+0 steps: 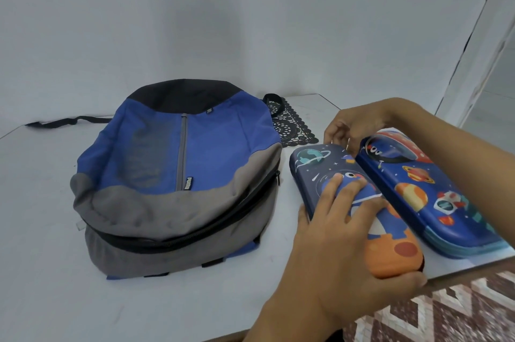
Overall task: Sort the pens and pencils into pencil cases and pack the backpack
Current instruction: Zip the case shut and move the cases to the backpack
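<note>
A blue, grey and black backpack (178, 174) lies flat on the white table (41, 230), its main zip partly open along the side. To its right lie two closed space-print pencil cases side by side, a navy case (312, 163) and a brighter blue case (418, 188). My left hand (340, 244) lies on the navy case with its fingers across the lid and its thumb hooked round the orange near end. My right hand (359, 124) pinches the far end of the navy case, where the two cases meet. What its fingertips hold is hidden. No loose pens or pencils show.
A black lace mat (289, 129) lies behind the cases, partly under the backpack's strap. The table's right edge runs just past the blue case, with a brown patterned floor (459, 313) below. A pale wall stands close behind the table.
</note>
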The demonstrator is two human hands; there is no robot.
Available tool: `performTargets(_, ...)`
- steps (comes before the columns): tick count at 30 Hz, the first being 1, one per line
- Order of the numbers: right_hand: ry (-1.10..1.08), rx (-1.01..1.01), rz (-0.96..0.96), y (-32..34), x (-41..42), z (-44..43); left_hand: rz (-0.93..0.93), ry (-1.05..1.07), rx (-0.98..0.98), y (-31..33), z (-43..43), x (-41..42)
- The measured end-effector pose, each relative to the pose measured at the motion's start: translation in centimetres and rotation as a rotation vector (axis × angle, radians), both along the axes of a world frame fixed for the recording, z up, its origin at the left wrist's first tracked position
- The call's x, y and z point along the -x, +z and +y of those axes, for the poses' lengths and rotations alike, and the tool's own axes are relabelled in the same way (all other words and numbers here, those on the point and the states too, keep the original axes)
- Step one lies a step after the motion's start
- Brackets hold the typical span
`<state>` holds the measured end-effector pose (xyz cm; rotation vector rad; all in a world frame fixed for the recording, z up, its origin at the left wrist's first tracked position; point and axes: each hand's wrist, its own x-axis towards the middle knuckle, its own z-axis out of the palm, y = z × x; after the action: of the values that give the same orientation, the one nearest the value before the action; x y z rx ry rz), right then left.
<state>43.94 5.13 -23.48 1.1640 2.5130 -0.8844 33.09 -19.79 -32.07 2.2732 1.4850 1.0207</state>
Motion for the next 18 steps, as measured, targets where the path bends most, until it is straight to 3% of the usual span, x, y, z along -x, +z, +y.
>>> performTargets(10,0.0,-0.14,0.134,-1.3,-0.7,0.2,0.022,0.03,-0.083,0.0,0.0,0.0)
performTargets(18,0.05,-0.34,0.104,-1.4,0.4,1.4,-0.023,-0.002,-0.075,0.0,0.2,-0.1)
